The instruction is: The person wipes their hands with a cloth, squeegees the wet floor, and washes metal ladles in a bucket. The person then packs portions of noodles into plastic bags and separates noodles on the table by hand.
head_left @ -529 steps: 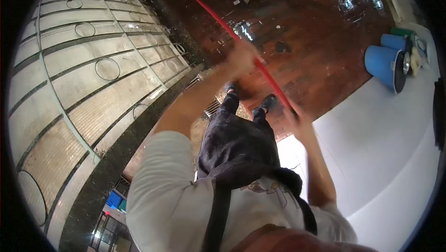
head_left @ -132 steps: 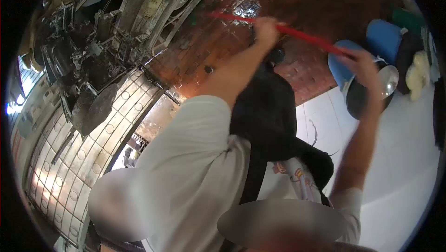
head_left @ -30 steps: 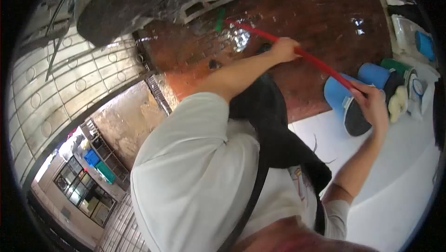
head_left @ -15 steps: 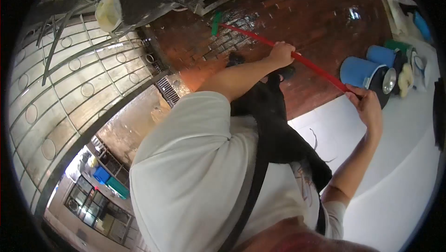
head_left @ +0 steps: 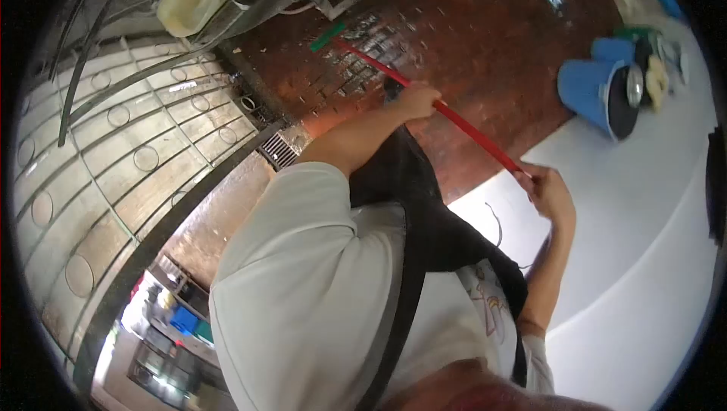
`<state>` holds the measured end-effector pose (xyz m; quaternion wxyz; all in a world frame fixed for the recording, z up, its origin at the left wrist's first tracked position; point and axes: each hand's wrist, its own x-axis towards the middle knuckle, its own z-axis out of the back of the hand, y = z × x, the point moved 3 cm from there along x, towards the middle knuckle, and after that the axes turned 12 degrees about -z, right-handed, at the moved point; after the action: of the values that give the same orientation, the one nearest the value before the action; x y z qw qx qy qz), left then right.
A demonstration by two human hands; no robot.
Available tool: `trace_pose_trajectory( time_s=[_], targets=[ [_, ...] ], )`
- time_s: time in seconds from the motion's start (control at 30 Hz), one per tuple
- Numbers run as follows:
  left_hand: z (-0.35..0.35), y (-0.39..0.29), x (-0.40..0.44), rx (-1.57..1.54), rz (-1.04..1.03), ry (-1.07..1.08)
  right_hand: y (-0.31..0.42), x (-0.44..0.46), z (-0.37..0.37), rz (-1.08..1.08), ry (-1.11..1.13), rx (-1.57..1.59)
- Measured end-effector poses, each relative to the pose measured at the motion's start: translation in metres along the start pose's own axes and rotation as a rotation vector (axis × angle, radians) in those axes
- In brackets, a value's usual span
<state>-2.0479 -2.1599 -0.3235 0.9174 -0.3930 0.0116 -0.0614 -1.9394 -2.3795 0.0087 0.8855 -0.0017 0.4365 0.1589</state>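
A floor-cleaning tool with a long red pole [head_left: 477, 137] reaches across the wet brick floor. Its narrow green head [head_left: 327, 37] rests at the far end; brush or squeegee, I cannot tell. My left hand [head_left: 420, 100] is wrapped round the pole partway along. Near the pole's upper end, close to my body, my right hand [head_left: 548, 194] is closed on it. Both hands are slightly blurred.
Dark red wet brick floor [head_left: 485, 47] spreads ahead, beside a white wall [head_left: 636, 214]. Blue buckets [head_left: 589, 91] stand at right. A metal-barred panel [head_left: 113, 146] and a floor grate [head_left: 279, 150] lie to the left. A pale container [head_left: 189, 8] is at upper left.
Both hands and the pole have shifted left in view. The green head has moved left and turned from nearly upright to slanted. The whole view has also shifted somewhat.
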Motion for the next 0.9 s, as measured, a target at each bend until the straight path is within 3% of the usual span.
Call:
trace_pose_trajectory(
  time_s=[0.03, 0.13, 0.23, 0.3, 0.4, 0.43, 0.5, 0.6, 0.63, 0.67, 0.7, 0.73, 0.77, 0.8, 0.83, 0.9],
  targets=[
    [-0.001, -0.009, -0.014, 0.012, 0.001, 0.019, -0.003, -0.017, -0.016, 0.103, -0.036, -0.067],
    [-0.022, -0.03, -0.04, 0.035, 0.017, -0.021, -0.026, -0.064, -0.063, 0.11, -0.06, 0.051],
    [-0.062, -0.099, -0.07, -0.014, -0.043, -0.134, -0.065, -0.142, -0.084, -0.225, 0.058, 0.401],
    [-0.084, -0.141, -0.074, -0.081, 0.068, 0.0, -0.091, -0.19, -0.092, -0.383, 0.083, 0.46],
    [-0.113, -0.17, -0.091, -0.092, -0.086, -0.147, -0.114, -0.209, -0.117, -0.359, -0.07, 0.437],
    [-0.116, -0.166, -0.097, -0.071, -0.036, -0.066, -0.116, -0.206, -0.129, -0.37, -0.085, 0.469],
    [-0.12, -0.147, -0.106, -0.023, 0.072, 0.101, -0.115, -0.188, -0.151, -0.395, -0.103, 0.534],
    [-0.083, -0.091, -0.142, -0.125, 0.168, 0.038, -0.063, -0.146, -0.184, -0.271, -0.075, 0.592],
    [-0.1, -0.043, -0.164, 0.017, 0.196, -0.016, -0.04, -0.129, -0.195, -0.22, -0.076, 0.585],
    [-0.063, -0.016, -0.186, 0.178, 0.194, -0.044, -0.019, -0.095, -0.228, -0.164, -0.025, 0.613],
    [-0.015, 0.024, -0.202, 0.04, 0.215, -0.047, -0.006, -0.044, -0.298, 0.077, -0.15, 0.893],
    [-0.014, 0.119, -0.234, -0.1, 0.404, -0.057, 0.043, -0.019, -0.328, 0.208, -0.236, 0.706],
    [0.048, 0.136, -0.25, 0.417, 0.403, 0.142, 0.112, -0.002, -0.345, 0.097, -0.035, 0.709],
    [0.07, 0.177, -0.277, 0.716, 0.289, 0.018, 0.182, 0.013, -0.361, -0.02, 0.156, 0.683],
    [0.093, 0.214, -0.304, 1.021, 0.219, -0.134, 0.232, 0.036, -0.387, 0.145, -0.028, 0.44],
    [0.12, 0.222, -0.302, 0.931, 0.037, -0.076, 0.24, 0.037, -0.381, 0.209, -0.145, 0.408]
  ],
)
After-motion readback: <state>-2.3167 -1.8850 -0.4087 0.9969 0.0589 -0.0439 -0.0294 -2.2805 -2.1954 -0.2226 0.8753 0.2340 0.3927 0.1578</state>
